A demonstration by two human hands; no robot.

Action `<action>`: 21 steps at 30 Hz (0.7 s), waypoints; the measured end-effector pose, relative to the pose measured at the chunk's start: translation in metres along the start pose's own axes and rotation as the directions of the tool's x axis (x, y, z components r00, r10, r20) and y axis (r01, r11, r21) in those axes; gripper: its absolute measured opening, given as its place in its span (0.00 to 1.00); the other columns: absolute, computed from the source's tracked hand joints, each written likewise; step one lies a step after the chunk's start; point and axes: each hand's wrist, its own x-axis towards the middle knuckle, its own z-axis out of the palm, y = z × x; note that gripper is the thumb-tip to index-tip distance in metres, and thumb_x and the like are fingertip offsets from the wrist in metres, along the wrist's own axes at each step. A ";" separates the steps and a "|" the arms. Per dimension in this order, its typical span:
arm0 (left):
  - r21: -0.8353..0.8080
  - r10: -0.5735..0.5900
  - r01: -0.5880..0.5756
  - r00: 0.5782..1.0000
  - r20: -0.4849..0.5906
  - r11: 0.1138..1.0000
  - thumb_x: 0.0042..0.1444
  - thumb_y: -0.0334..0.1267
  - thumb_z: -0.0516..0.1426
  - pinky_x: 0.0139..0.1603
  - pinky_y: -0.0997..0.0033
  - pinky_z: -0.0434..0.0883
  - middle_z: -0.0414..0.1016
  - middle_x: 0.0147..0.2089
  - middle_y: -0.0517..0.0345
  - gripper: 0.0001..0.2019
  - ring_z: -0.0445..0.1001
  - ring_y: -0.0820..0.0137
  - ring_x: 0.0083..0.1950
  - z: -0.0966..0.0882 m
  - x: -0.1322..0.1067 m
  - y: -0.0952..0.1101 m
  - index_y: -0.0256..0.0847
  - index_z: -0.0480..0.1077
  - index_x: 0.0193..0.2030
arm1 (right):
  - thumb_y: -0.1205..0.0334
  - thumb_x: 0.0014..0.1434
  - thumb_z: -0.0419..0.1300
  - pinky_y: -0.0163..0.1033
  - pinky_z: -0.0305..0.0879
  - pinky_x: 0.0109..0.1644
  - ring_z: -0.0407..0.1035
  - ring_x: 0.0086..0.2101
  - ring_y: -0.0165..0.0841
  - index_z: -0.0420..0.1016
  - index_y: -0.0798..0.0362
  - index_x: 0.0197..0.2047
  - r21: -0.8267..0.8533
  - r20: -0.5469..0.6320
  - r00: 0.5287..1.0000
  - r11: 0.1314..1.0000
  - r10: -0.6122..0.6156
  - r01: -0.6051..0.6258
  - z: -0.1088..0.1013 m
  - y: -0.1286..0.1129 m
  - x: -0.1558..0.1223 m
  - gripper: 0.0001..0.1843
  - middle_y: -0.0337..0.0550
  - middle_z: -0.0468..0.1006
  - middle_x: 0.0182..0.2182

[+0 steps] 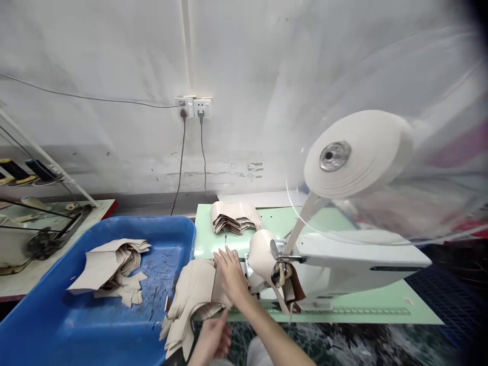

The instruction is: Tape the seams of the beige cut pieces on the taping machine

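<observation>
Head view: two hands [233, 279] [213, 335] at one beige stack [195, 282]; one roll [371, 152].

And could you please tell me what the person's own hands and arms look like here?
Both the left hand and the right hand are bare, with no gloves visible. The right forearm shows no sleeve, watch or bracelet within the frame. Little of the left arm shows, as the lower edge cuts it off.
</observation>
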 end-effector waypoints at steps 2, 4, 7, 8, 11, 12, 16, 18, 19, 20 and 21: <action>0.335 0.396 -0.354 0.916 -0.063 0.873 0.54 0.60 0.56 0.33 0.59 0.73 0.70 0.21 0.55 0.22 0.75 0.58 0.28 -0.009 -0.009 0.031 0.43 0.68 0.24 | 0.81 0.45 0.53 0.64 0.29 0.70 0.43 0.67 0.53 0.68 0.54 0.61 -0.084 0.047 0.999 0.996 -0.003 0.007 0.003 0.012 0.024 0.38 0.52 0.63 0.63; 0.581 0.727 -0.571 0.685 -0.052 0.580 0.59 0.51 0.55 0.44 0.57 0.73 0.77 0.36 0.52 0.14 0.76 0.56 0.41 -0.019 -0.008 0.066 0.43 0.72 0.39 | 0.82 0.47 0.52 0.65 0.28 0.69 0.47 0.65 0.54 0.73 0.54 0.55 -0.096 0.055 0.998 0.995 -0.019 0.024 0.006 0.020 0.032 0.33 0.52 0.69 0.58; 0.769 0.860 -0.614 0.477 0.182 0.177 0.52 0.37 0.61 0.57 0.49 0.66 0.71 0.56 0.48 0.18 0.68 0.52 0.59 -0.035 0.009 0.105 0.44 0.69 0.51 | 0.80 0.54 0.50 0.61 0.33 0.70 0.53 0.63 0.50 0.76 0.53 0.50 -0.096 0.021 0.998 0.994 -0.054 0.056 0.007 0.022 0.024 0.25 0.48 0.74 0.52; 0.792 0.849 -0.605 0.457 0.263 0.080 0.50 0.34 0.63 0.58 0.48 0.64 0.70 0.58 0.47 0.19 0.66 0.51 0.60 -0.040 0.015 0.112 0.44 0.69 0.50 | 0.79 0.55 0.50 0.59 0.38 0.70 0.53 0.63 0.49 0.76 0.53 0.48 -0.099 0.009 0.998 0.993 -0.067 0.067 0.006 0.020 0.018 0.23 0.48 0.74 0.53; 0.793 0.793 -0.605 0.447 0.414 -0.073 0.49 0.33 0.65 0.62 0.46 0.60 0.72 0.55 0.50 0.13 0.67 0.53 0.59 -0.056 0.017 0.117 0.44 0.70 0.41 | 0.78 0.58 0.47 0.52 0.46 0.69 0.56 0.61 0.44 0.74 0.54 0.41 -0.099 0.001 0.988 0.983 -0.157 0.156 -0.001 0.011 -0.001 0.17 0.49 0.72 0.53; 0.781 0.767 -0.620 0.465 0.443 -0.075 0.49 0.35 0.65 0.61 0.48 0.61 0.74 0.50 0.52 0.11 0.69 0.55 0.55 -0.060 0.010 0.117 0.43 0.70 0.38 | 0.77 0.59 0.47 0.49 0.48 0.69 0.61 0.58 0.42 0.73 0.55 0.39 -0.098 0.008 0.980 0.975 -0.198 0.198 -0.006 0.006 -0.010 0.15 0.49 0.73 0.50; 0.724 0.566 -0.678 0.647 0.510 0.123 0.50 0.49 0.66 0.34 0.70 0.66 0.70 0.26 0.61 0.17 0.69 0.66 0.31 -0.071 -0.051 0.126 0.41 0.66 0.26 | 0.73 0.59 0.48 0.46 0.63 0.58 0.67 0.39 0.37 0.68 0.55 0.38 -0.067 -0.044 0.938 0.938 -0.344 0.341 -0.043 -0.021 -0.059 0.10 0.44 0.73 0.32; 0.658 0.524 -0.722 0.654 0.546 0.213 0.52 0.50 0.64 0.30 0.73 0.62 0.67 0.23 0.62 0.17 0.66 0.69 0.27 -0.065 -0.087 0.140 0.40 0.66 0.24 | 0.72 0.62 0.47 0.42 0.66 0.46 0.65 0.35 0.35 0.67 0.55 0.42 -0.024 -0.158 0.908 0.921 -0.388 0.389 -0.073 -0.039 -0.088 0.11 0.45 0.72 0.31; 0.620 0.544 -0.744 0.637 0.547 0.247 0.54 0.50 0.62 0.30 0.74 0.61 0.67 0.24 0.61 0.17 0.66 0.69 0.28 -0.057 -0.102 0.148 0.40 0.67 0.24 | 0.70 0.64 0.46 0.39 0.64 0.42 0.65 0.34 0.34 0.67 0.54 0.43 0.018 -0.214 0.898 0.918 -0.384 0.397 -0.090 -0.048 -0.100 0.10 0.45 0.73 0.31; 0.580 0.564 -0.765 0.621 0.544 0.282 0.56 0.49 0.61 0.30 0.74 0.61 0.67 0.24 0.61 0.16 0.65 0.70 0.28 -0.047 -0.115 0.156 0.40 0.67 0.25 | 0.68 0.66 0.46 0.38 0.63 0.39 0.65 0.32 0.33 0.68 0.54 0.43 0.080 -0.256 0.902 0.922 -0.348 0.378 -0.109 -0.057 -0.110 0.10 0.44 0.73 0.31; 0.537 0.581 -0.779 0.612 0.536 0.326 0.57 0.49 0.59 0.31 0.74 0.61 0.66 0.25 0.60 0.16 0.65 0.70 0.28 -0.036 -0.124 0.163 0.40 0.68 0.25 | 0.66 0.67 0.47 0.36 0.61 0.38 0.65 0.32 0.31 0.68 0.53 0.42 0.163 -0.274 0.922 0.932 -0.274 0.325 -0.127 -0.064 -0.118 0.09 0.43 0.72 0.31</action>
